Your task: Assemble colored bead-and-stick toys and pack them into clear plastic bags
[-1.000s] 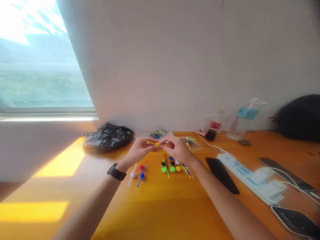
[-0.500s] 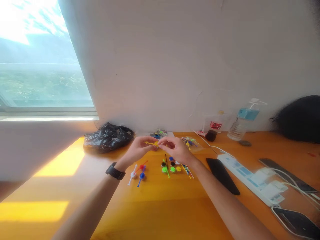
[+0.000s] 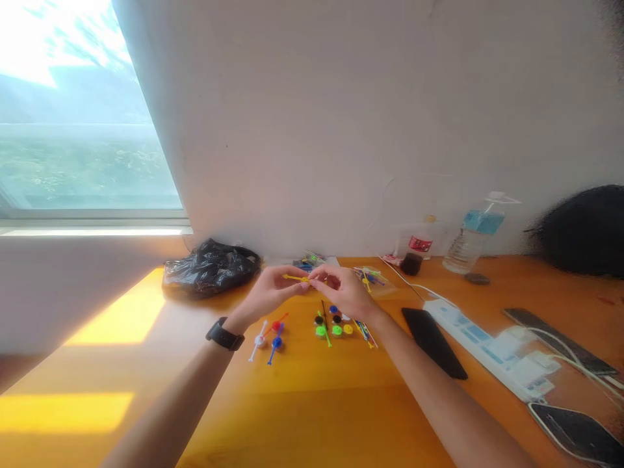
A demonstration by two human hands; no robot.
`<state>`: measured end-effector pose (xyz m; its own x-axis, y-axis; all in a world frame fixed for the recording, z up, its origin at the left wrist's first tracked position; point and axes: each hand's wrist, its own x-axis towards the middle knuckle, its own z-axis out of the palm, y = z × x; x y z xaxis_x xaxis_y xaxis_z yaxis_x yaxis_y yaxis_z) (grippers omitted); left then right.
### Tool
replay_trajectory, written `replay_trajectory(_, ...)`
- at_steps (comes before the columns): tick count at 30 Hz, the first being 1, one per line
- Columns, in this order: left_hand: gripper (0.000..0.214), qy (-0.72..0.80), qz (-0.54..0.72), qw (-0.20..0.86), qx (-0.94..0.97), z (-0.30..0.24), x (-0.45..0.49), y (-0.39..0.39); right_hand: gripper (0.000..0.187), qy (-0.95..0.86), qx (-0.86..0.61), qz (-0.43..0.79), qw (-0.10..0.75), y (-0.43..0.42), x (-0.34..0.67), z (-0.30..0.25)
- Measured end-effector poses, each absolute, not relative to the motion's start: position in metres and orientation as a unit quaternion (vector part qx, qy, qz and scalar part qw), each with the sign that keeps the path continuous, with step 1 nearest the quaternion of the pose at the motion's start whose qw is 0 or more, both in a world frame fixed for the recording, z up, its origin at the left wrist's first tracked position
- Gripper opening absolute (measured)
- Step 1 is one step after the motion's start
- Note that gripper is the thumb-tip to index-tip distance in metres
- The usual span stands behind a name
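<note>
Above the table, my left hand (image 3: 275,288) and my right hand (image 3: 344,290) meet, their fingertips pinching a yellow plastic arrow spinner (image 3: 294,278). Its arrow end points left; the round middle is partly covered by my fingers. Below my left hand lie a white spinner (image 3: 259,340), a red spinner (image 3: 276,326) and a blue spinner (image 3: 277,342). Under my right hand sit a green spinner (image 3: 322,331) and a black spinner (image 3: 319,320), beside loose round pieces in blue, black, green and yellow. A bunch of coloured arrows (image 3: 364,333) lies by my right wrist.
A black plastic bag (image 3: 210,268) lies at the back left. Clear bags of coloured parts (image 3: 373,278) are behind my hands. To the right are a black phone-like slab (image 3: 433,342), a white power strip (image 3: 480,344), a cola bottle (image 3: 416,250), a water bottle (image 3: 470,240) and a phone (image 3: 575,429).
The yellow spinner has tilted slightly, its arrow end a little higher, and the fingers have shifted slightly around its middle. Everything on the table stays in place.
</note>
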<state>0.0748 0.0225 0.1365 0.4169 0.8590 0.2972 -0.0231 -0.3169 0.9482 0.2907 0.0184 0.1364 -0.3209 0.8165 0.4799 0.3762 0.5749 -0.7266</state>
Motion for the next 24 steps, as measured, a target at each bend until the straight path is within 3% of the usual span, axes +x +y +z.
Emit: replay_trajectory(24, 0.031, 0.342, 0.469, 0.425, 0.694, 0.1376, 0.0739, 0.0236, 0.027, -0.778, -0.394, 0.244, 0.425, 0.0154, 0.2893, 0.137)
